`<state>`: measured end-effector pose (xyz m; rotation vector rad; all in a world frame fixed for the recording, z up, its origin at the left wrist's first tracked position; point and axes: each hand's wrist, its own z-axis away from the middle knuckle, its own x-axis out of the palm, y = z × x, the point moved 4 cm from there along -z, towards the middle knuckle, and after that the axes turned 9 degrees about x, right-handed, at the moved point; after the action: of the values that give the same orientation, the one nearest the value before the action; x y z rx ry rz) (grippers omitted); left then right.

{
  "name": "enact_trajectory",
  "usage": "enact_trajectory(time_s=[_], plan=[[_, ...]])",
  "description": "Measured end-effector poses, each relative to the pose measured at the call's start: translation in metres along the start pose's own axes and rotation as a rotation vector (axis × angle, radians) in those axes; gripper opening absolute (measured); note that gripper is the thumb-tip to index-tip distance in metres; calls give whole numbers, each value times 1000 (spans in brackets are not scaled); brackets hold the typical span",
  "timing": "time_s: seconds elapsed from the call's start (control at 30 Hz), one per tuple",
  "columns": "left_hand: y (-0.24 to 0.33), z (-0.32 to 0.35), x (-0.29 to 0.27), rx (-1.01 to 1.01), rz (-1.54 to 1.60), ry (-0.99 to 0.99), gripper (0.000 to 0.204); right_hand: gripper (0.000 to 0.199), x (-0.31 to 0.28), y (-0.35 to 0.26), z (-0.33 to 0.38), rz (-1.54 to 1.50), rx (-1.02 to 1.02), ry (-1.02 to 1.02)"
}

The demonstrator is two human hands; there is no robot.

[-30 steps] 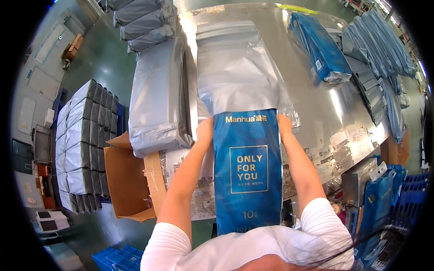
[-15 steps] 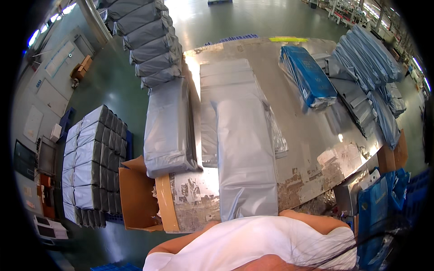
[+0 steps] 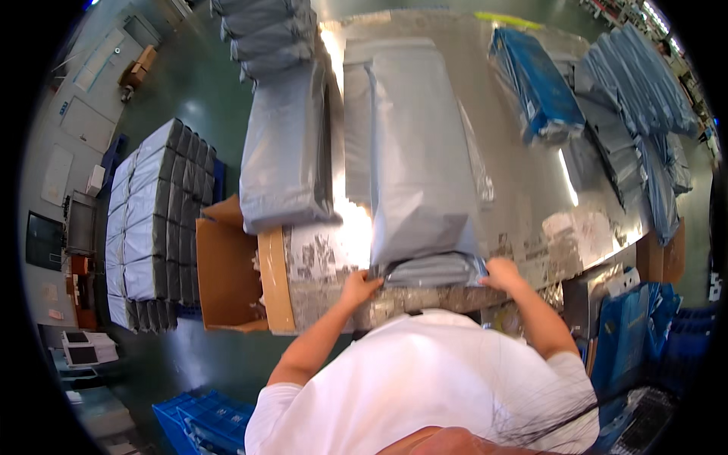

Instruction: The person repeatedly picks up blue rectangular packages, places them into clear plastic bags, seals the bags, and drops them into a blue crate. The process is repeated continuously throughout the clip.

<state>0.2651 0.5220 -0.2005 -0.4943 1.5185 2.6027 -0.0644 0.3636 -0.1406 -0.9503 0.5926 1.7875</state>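
Both hands were at the near end of the long grey mailer bag (image 3: 421, 174), which lay lengthwise on the metal counter (image 3: 523, 174). The left hand (image 3: 359, 287) pinched one corner of the folded flap (image 3: 434, 269) and the right hand (image 3: 500, 273) gripped the other. It looked like the sealing step; pressing that flap flat would seem to need even pressure along its whole width. A stack of grey bags (image 3: 288, 152) lay just beside it.
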Motion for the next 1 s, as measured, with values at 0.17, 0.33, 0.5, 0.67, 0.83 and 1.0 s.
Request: enact_trajectory(time_s=[0.17, 0.33, 0.5, 0.67, 0.83, 1.0], plan=[[-10, 16, -8, -97, 254, 44, 18, 29, -29, -83, 37, -69, -292, 449], [-7, 27, -6, -115, 523, -1, 10, 26, 17, -114, 47, -194, -681, 523], [-4, 23, 3, 58, 499, -124, 11, 15, 2, -213, 28, -867, -619, 570], [-4, 25, 6, 51, 484, -157, 14, 8, 33, -187, 7, -1475, -285, 182], [-29, 27, -8, -70, 433, -178, 14, 18, 194, 31, 124, -229, -96, -21], [11, 27, -49, 452, -513, 100, 27, 33, 141, 80, 120, 40, 231, -17]])
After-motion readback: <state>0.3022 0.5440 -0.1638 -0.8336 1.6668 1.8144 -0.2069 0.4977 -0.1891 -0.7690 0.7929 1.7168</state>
